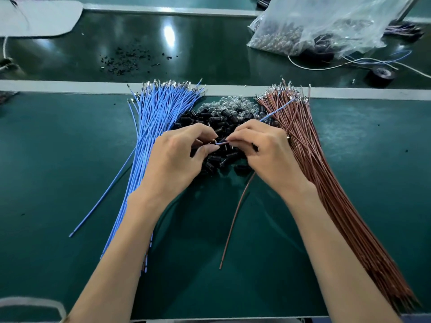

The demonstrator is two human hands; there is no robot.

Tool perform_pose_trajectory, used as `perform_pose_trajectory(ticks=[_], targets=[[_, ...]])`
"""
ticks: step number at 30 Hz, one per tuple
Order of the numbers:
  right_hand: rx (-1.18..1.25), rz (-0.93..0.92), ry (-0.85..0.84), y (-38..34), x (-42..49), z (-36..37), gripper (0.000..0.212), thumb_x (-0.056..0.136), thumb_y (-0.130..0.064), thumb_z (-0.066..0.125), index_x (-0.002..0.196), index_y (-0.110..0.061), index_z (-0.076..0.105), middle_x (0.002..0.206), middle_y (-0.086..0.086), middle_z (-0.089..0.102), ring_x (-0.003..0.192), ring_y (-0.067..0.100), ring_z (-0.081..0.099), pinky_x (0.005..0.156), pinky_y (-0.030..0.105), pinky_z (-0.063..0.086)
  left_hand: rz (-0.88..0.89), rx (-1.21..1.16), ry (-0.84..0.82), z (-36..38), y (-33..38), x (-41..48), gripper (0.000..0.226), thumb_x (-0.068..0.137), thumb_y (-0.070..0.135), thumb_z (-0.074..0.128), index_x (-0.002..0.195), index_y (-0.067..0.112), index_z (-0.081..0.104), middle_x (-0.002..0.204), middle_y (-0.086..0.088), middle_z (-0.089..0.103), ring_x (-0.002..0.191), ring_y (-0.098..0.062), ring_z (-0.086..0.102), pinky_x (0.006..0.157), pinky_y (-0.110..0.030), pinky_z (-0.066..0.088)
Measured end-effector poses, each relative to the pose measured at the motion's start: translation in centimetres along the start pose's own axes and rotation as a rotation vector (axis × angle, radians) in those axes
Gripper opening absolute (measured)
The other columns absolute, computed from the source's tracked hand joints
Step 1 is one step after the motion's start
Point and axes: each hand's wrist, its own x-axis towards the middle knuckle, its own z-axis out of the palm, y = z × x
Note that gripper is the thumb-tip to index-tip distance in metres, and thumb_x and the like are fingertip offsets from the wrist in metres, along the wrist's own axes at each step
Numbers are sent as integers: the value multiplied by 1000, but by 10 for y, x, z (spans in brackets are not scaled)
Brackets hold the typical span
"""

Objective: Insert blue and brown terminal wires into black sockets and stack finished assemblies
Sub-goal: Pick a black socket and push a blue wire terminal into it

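Note:
A fan of blue terminal wires (154, 117) lies left of centre on the green mat, and a fan of brown terminal wires (310, 155) lies to the right. Between them sits a pile of black sockets (221, 124) with clear bulbs (231, 104) behind it. My left hand (177, 157) pinches a small black socket, mostly hidden by the fingertips, over the pile. My right hand (263, 150) pinches one blue wire (222, 143), its tip meeting the left fingertips; its far end trails back over the brown fan. A single brown wire (235, 217) hangs from under my right hand.
A clear plastic bag of parts (314, 26) lies at the back right, with a black tape roll (381, 75) and loose wires near it. Black debris (130, 60) is scattered on the far belt. One stray blue wire (102, 197) lies left of the fan.

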Motion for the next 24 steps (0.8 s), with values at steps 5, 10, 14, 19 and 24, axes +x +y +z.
perform_pose_trajectory(ticks=[5, 10, 14, 19, 24], targets=[[15, -28, -75, -5, -1, 1, 24, 83, -1, 70, 107, 0, 71, 103, 11, 70, 91, 24, 67, 88, 34, 52, -17, -35, -42, -1, -3, 0, 18, 82, 7, 72, 100, 8, 69, 86, 5, 68, 75, -16, 67, 77, -32, 55], [-1, 78, -41, 6, -1, -7, 11, 85, -3, 68, 94, 0, 75, 92, 10, 72, 84, 25, 68, 81, 37, 52, -9, -24, -37, -2, -7, 1, 19, 82, 9, 73, 100, 9, 69, 87, 6, 67, 75, -16, 65, 76, -29, 54], [29, -2, -22, -6, -4, 7, 13, 84, 7, 65, 93, 4, 74, 90, 13, 71, 80, 26, 67, 76, 36, 54, 16, -14, -50, 1, -6, 0, 17, 83, 7, 72, 100, 9, 68, 86, 8, 64, 74, -7, 60, 73, -21, 52], [39, 112, -28, 1, -4, -2, 24, 82, -6, 73, 105, -1, 72, 99, 9, 70, 81, 18, 65, 85, 19, 47, -39, -54, -56, -4, -9, 2, 19, 82, 7, 73, 100, 9, 69, 86, 7, 67, 75, -15, 65, 73, -16, 52], [53, 48, 21, -1, -4, -2, 11, 82, 6, 68, 89, 2, 75, 87, 12, 69, 79, 18, 63, 78, 20, 49, 11, -53, -70, -1, -4, 1, 19, 82, 5, 73, 100, 9, 69, 87, 7, 65, 74, -9, 59, 72, -13, 51]])
